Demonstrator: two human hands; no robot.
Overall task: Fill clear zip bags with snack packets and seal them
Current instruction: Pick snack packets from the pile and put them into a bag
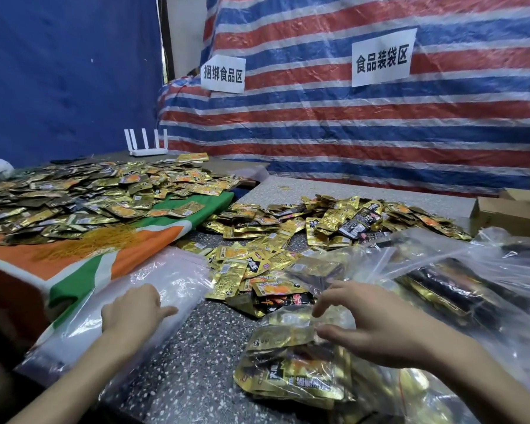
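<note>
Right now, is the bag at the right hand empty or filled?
Filled: gold snack packets show through the bag at the right hand.

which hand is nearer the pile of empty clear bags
Left. The left hand rests on the pile of empty clear bags; the right hand is apart from it, to its right, over a filled bag of snack packets.

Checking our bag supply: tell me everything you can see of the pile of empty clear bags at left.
The bag pile is a stack of clear, crinkled plastic, looking empty. It lies slantwise, partly on the speckled table, partly over the orange-green cloth. The left hand rests on its middle; whether it pinches a bag is unclear. Gold packets lie at its upper right edge.
</note>
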